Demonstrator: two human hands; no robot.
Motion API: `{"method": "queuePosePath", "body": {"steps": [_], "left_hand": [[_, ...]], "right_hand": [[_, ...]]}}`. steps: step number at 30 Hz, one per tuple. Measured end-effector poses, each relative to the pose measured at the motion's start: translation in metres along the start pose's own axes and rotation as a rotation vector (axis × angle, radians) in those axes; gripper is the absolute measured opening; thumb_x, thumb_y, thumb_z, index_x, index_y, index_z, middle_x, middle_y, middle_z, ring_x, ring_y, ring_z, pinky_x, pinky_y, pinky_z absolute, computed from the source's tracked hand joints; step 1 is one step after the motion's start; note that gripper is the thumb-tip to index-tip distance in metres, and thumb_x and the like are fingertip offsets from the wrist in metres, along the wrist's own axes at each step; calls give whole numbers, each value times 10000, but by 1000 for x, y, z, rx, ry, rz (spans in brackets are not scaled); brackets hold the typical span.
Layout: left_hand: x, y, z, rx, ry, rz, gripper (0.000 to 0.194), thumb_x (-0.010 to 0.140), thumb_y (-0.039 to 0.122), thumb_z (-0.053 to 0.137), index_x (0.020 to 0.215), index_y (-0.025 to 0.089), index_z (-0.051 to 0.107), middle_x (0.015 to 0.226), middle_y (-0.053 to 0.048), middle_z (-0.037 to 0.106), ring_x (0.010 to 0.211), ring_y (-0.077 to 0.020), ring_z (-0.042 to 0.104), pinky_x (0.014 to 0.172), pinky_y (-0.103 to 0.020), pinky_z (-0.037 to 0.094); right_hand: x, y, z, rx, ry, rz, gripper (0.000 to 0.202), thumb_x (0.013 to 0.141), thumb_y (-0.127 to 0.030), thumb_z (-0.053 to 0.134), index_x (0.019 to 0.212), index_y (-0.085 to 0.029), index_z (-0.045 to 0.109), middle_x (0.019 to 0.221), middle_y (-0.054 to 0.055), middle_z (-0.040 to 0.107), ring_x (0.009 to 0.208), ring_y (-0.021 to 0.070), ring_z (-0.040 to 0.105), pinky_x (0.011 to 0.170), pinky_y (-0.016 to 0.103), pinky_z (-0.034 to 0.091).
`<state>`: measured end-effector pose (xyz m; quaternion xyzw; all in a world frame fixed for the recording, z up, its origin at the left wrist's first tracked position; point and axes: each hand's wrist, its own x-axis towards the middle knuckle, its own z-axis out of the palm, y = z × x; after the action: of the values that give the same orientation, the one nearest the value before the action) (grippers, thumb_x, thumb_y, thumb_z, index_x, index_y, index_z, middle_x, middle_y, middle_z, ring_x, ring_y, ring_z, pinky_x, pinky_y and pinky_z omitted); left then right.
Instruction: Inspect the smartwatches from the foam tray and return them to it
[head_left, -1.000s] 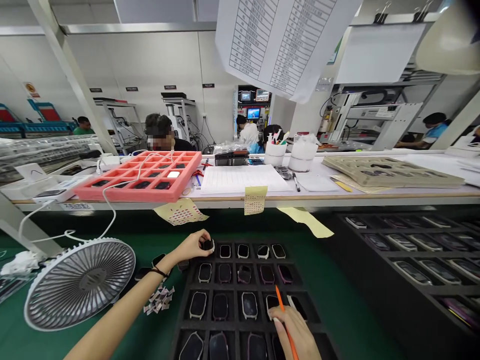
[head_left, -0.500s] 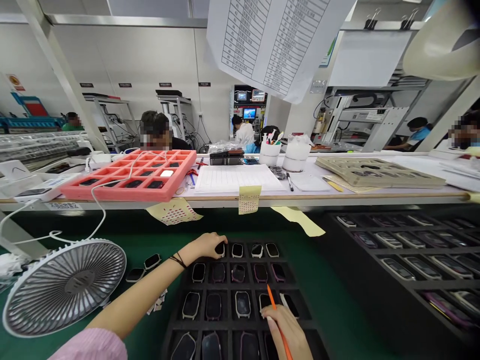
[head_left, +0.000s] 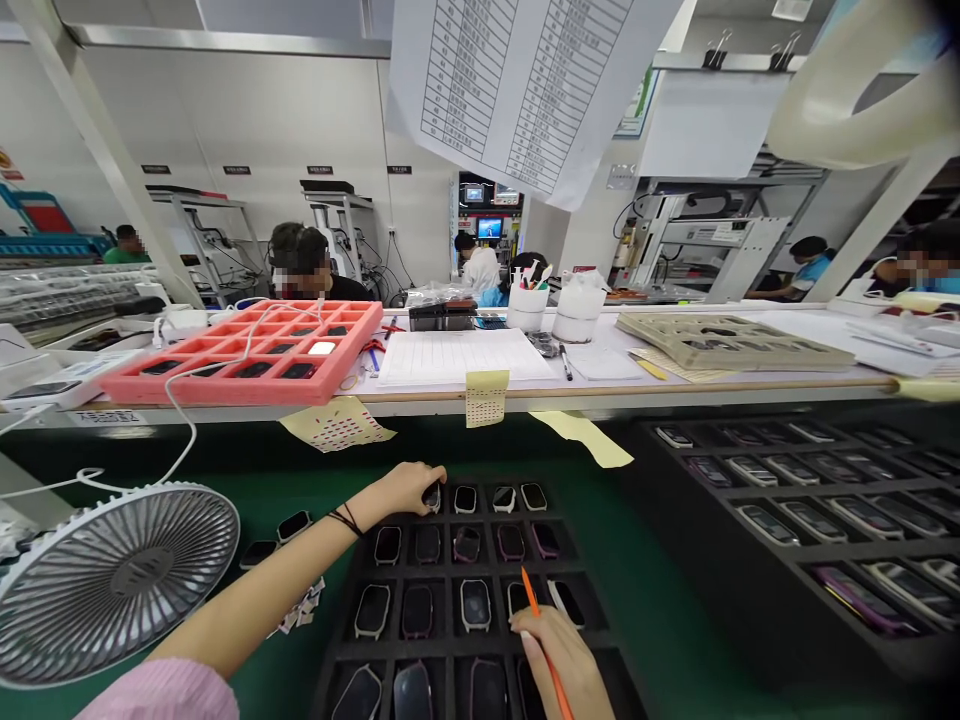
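A black foam tray (head_left: 448, 577) holds rows of watch cases with dark screens, light or purplish rims and no straps. At its back left corner my left hand (head_left: 409, 488) is closed, fingers around the edges of a watch case (head_left: 432, 496) in its compartment; the fingers partly cover it. Low over the tray's front right, my right hand (head_left: 562, 655) grips a thin orange pointed stick (head_left: 531, 592), tip up and tilted left. Beneath that hand lies a pale-rimmed watch case (head_left: 519, 597), partly hidden.
A second black tray (head_left: 705, 560) of watch cases stands at the right. To the left are a round fan (head_left: 142, 570), two loose watch cases (head_left: 294, 525) and small paper bits (head_left: 304, 608). A shelf (head_left: 442, 402) behind carries a pink foam tray (head_left: 315, 385).
The whole view has shifted slightly, so the scene sits further left. Both hands keep nearly the same places over the tray, with the same grips.
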<state>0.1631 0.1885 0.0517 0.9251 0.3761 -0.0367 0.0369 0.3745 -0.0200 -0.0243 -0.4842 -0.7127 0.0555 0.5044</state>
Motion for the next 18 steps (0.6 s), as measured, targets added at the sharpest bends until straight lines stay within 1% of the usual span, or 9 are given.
{"method": "queuePosePath", "body": {"steps": [4, 7, 9, 11, 13, 15, 18], "left_hand": [[4, 2, -1, 28, -27, -43, 599, 611, 183, 725, 1175, 234, 529, 906, -64, 675, 839, -265, 652, 677, -266, 462], [3, 1, 0, 27, -42, -53, 729, 617, 203, 720, 1291, 280, 453, 882, -42, 659, 789, -242, 655, 662, -250, 460], [2, -1, 2, 17, -50, -44, 752, 645, 228, 698, 1336, 292, 410, 924, -52, 646, 785, -235, 652, 653, -247, 458], [-1, -4, 6, 7, -32, -22, 707, 664, 227, 677, 1325, 275, 431, 970, -72, 635, 822, -240, 645, 670, -252, 457], [-3, -7, 10, -13, 1, 2, 613, 655, 224, 679, 1244, 251, 511, 987, -79, 630, 866, -245, 632, 703, -256, 455], [-4, -10, 11, -65, 33, 8, 525, 636, 244, 694, 1147, 241, 570, 956, -58, 638, 870, -237, 626, 720, -251, 450], [-2, -11, 8, -213, 107, 18, 432, 657, 243, 675, 1080, 233, 591, 923, -23, 652, 840, -209, 625, 732, -240, 446]], "right_hand": [[1, -1, -1, 14, -11, 7, 292, 969, -274, 337, 831, -215, 588, 741, 47, 636, 687, 176, 638, 623, 286, 534], [2, -2, -1, 19, -12, 1, 289, 968, -265, 334, 833, -211, 584, 743, 46, 633, 683, 174, 637, 626, 287, 534], [2, -2, -2, 32, -32, -3, 269, 966, -249, 340, 847, -211, 578, 752, 45, 633, 689, 173, 635, 634, 287, 533], [2, -2, -3, 50, -60, -1, 247, 962, -229, 351, 857, -211, 573, 758, 46, 632, 697, 173, 633, 638, 287, 530], [2, -2, -4, 58, -70, 6, 235, 959, -223, 360, 864, -211, 574, 758, 45, 632, 690, 172, 633, 628, 283, 529], [2, -3, -4, 45, -46, 11, 244, 962, -237, 357, 861, -214, 578, 750, 40, 633, 673, 167, 636, 613, 273, 531], [2, -3, -2, 20, 3, 3, 284, 970, -265, 334, 836, -217, 580, 720, 32, 631, 649, 160, 641, 584, 255, 533]]}}
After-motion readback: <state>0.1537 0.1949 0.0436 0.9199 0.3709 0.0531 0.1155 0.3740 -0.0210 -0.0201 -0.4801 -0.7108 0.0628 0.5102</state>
